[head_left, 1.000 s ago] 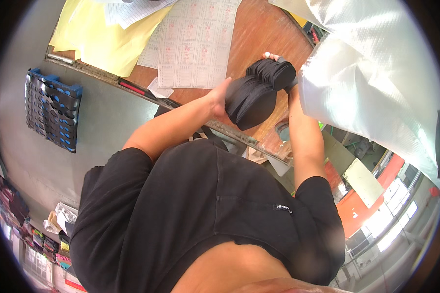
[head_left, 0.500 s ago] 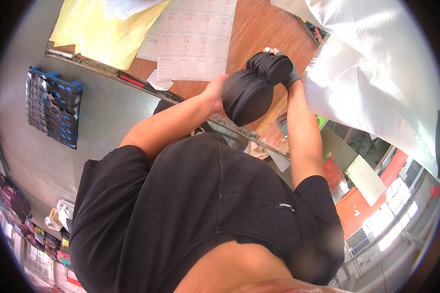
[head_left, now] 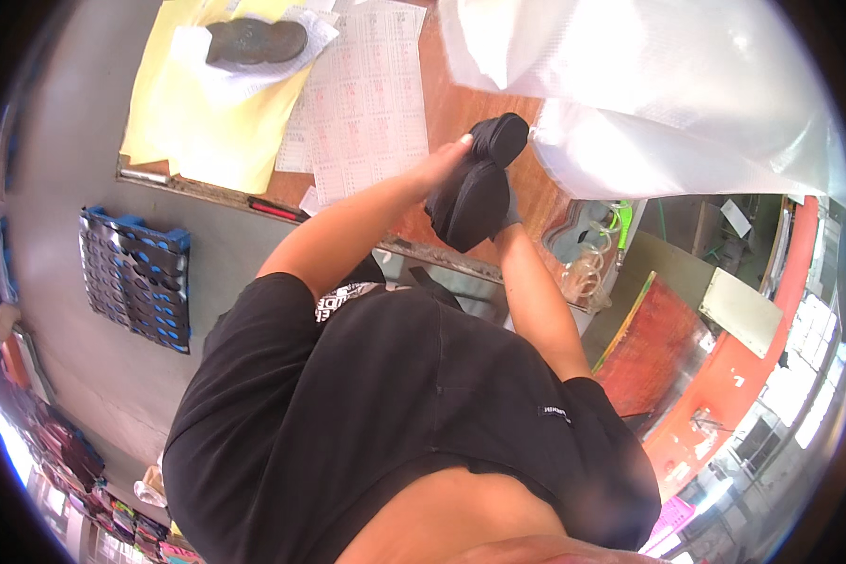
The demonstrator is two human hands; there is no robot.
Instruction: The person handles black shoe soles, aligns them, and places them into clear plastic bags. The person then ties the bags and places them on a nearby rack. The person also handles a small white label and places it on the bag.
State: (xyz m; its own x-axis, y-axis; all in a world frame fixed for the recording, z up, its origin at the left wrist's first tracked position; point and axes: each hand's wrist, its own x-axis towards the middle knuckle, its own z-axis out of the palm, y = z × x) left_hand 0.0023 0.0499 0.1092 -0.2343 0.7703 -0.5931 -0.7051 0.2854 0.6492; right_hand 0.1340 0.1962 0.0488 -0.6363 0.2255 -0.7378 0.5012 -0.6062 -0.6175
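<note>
Over the table's near edge I hold a stack of black, sole-shaped pieces (head_left: 479, 202), wider at the near end and narrower at the far end. My left hand (head_left: 448, 158) grips its left side close to the narrow end, thumb along the edge. On the right, my right hand (head_left: 511, 209), in a grey glove, supports the wide end; the stack hides most of its fingers. A dark sole-shaped piece (head_left: 257, 41) lies on white paper at the far left of the table.
Printed sheets (head_left: 365, 103) and yellow paper (head_left: 193, 122) cover the wooden table's left part. Translucent plastic sheeting (head_left: 667, 122) hangs over its right. A red-handled tool (head_left: 274, 208) lies on the front edge. A clear coiled hose (head_left: 587, 268) is right of my right forearm. A blue pallet (head_left: 136, 277) stands left.
My left hand has shifted to the stack's narrow end, and my right hand from there to the wide end. The view has moved, bringing the dark piece on the paper into sight.
</note>
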